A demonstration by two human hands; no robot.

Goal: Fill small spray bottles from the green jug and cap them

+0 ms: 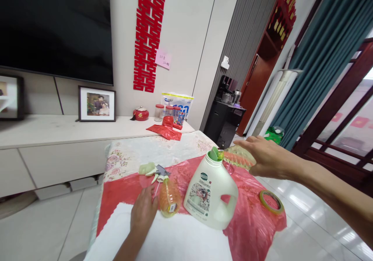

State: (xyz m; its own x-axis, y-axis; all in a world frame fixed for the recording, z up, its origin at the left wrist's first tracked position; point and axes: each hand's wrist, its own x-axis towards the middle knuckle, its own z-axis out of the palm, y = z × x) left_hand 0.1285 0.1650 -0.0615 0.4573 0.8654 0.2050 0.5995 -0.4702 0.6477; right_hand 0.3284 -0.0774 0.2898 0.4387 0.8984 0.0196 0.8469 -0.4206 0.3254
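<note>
My right hand [266, 158] grips a small clear bottle [237, 158] holding orange liquid and tips its mouth over the green funnel [215, 153] in the neck of a large white jug [210, 193]. The jug stands on a red plastic sheet [253, 218]. My left hand [143, 211] rests flat on the sheet with fingers stretched out, touching a spray bottle [168, 195] of orange liquid that lies on its side. Its trigger head [159, 172] points away from me.
A roll of tape [271, 201] lies on the sheet at the right. A pale green cap [146, 168] sits beside the sprayer head. White paper [180, 237] covers the near table. Behind, a long cabinet [58, 132] carries a photo frame [97, 104], jars and red bags.
</note>
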